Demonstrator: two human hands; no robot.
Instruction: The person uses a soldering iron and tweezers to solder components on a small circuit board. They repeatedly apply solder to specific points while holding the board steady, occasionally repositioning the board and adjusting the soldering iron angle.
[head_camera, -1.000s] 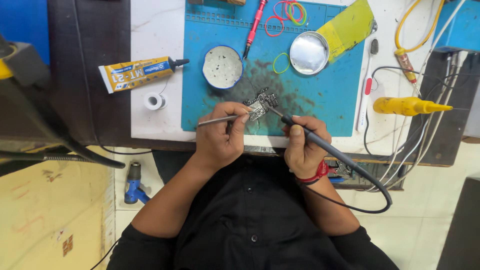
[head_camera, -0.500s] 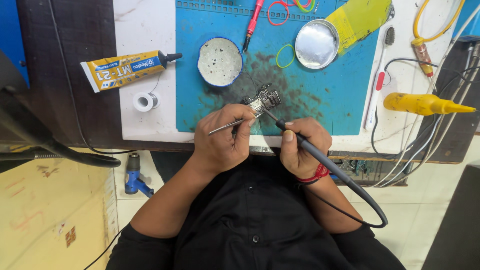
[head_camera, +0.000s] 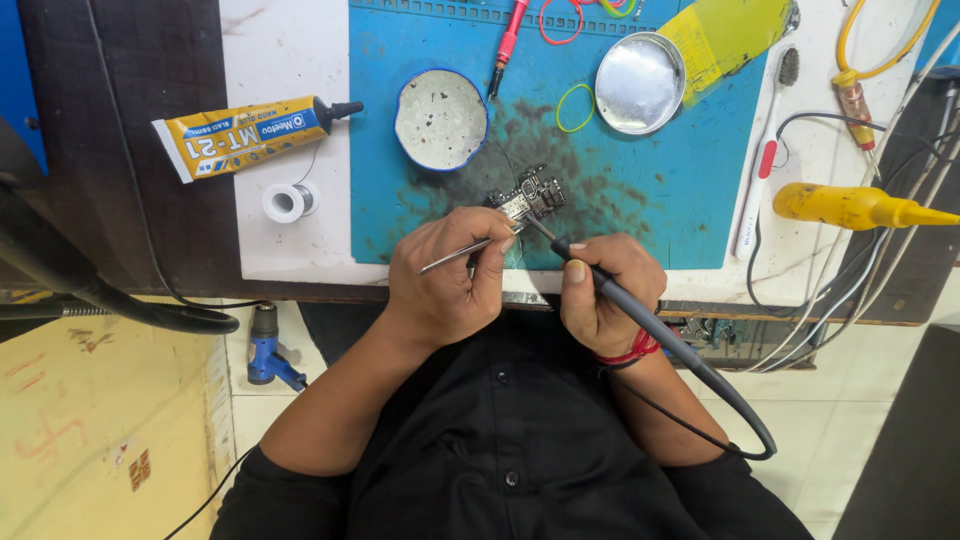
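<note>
A small circuit board (head_camera: 530, 196) lies on the stained blue work mat (head_camera: 680, 200). My left hand (head_camera: 450, 275) grips metal tweezers (head_camera: 462, 254) whose tips reach the board's near left edge. My right hand (head_camera: 605, 290) holds a grey soldering iron (head_camera: 640, 320) like a pen, its thin tip touching the board from the right. The iron's black cable loops down past my right wrist, which wears a red band.
A yellow glue tube (head_camera: 245, 135) and a solder spool (head_camera: 285, 202) lie at left. On the mat sit a round white dish (head_camera: 441, 120), a metal lid (head_camera: 640, 82), rubber bands and a red probe (head_camera: 508, 40). A toothbrush (head_camera: 762, 160), a yellow tool (head_camera: 850, 207) and cables are at right.
The view has shifted slightly, so the bench sits higher in the frame. Both hands stay at the board with the tweezers and the iron; nothing was picked up or released.
</note>
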